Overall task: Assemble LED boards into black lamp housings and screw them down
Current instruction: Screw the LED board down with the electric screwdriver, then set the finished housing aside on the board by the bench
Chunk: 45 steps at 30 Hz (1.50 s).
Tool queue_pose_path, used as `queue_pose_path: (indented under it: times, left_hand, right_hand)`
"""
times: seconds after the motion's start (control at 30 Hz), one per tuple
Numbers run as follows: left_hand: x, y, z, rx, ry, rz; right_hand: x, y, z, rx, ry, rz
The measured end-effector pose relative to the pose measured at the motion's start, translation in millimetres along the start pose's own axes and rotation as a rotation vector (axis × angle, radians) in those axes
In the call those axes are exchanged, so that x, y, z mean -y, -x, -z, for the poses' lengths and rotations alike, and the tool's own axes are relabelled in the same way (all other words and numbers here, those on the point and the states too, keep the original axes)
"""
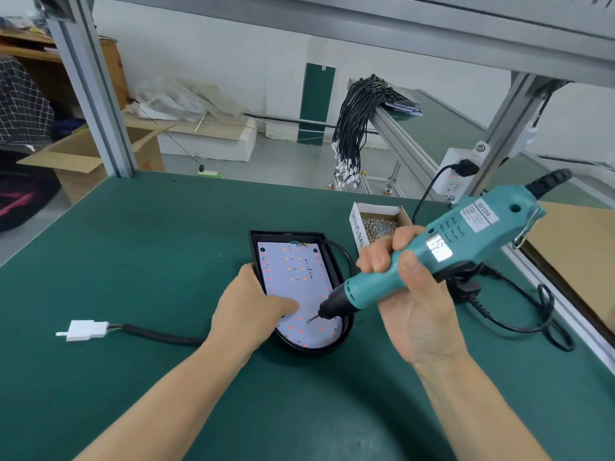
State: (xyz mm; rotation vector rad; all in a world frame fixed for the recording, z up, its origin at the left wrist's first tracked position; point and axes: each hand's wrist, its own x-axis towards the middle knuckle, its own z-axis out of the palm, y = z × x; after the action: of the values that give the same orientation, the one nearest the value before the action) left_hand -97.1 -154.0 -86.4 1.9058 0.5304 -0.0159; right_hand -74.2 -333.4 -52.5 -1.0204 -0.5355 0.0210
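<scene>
A black plastic lamp housing with one rounded end lies flat on the green matted surface just below the centre of the frame. Inside it sits a white LED board dotted with red and orange points. The left hand lies over the housing's left edge, thumb along the rim and fingers flat, pressing on the lower part of the board. The right hand, right of centre, grips a teal electric screwdriver tilted down to the left; its black nose and metal bit meet the board near the rounded end, just beside the left fingertips. The two hands are apart. A black cable runs left from the housing to a white plastic connector at the left of the frame. Above and right of the housing stands a small open cardboard box of silver screws. A bundle of black wires with white plugs hangs over a conveyor rail in the upper middle.
</scene>
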Motion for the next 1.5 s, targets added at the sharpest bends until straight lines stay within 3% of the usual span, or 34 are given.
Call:
queue_pose_path:
  times: [0.6, 0.87, 1.03, 1.07, 1.13, 1.23, 1.33, 1.5]
  left_hand:
    - [0.2, -4.3, -1.9, 0.015, 0.039, -0.010]
    - [-4.2, -8.0, -4.3, 0.064, 0.103, 0.007]
    - [1.7, -8.4, 2.2, 0.070, 0.193, 0.016]
    - [4.3, -9.5, 5.4, 0.062, 0.222, 0.012]
    - [7.1, -13.3, 14.9, 0.017, 0.316, -0.018]
    - [3.8, -19.0, 32.2, -0.069, 0.556, -0.081]
    - [-5.6, -21.4, 41.5, -0.084, 0.712, -0.126]
    - [-15.9, -17.7, 36.3, -0.003, 0.702, -0.186]
  right_hand:
    - [24.4, -26.6, 5.5, 0.573, 0.103, -0.267]
    - [22.7, -40.9, -3.6, 0.514, 0.145, -0.300]
    - [34.9, -58.4, 1.1, 0.052, -0.306, -0.190]
    - [44.0, -61.9, 6.0, -0.044, -0.291, -0.220]
    - [56.2, -65.4, 17.5, -0.194, 0.035, -0.383]
    - [38.8, -53.1, 27.5, -0.250, 0.630, -0.603]
    - [7.9, -34.3, 21.5, -0.129, 1.046, -0.658]
    - [-28.6, -23.9, 1.9, 0.037, 1.594, -0.595]
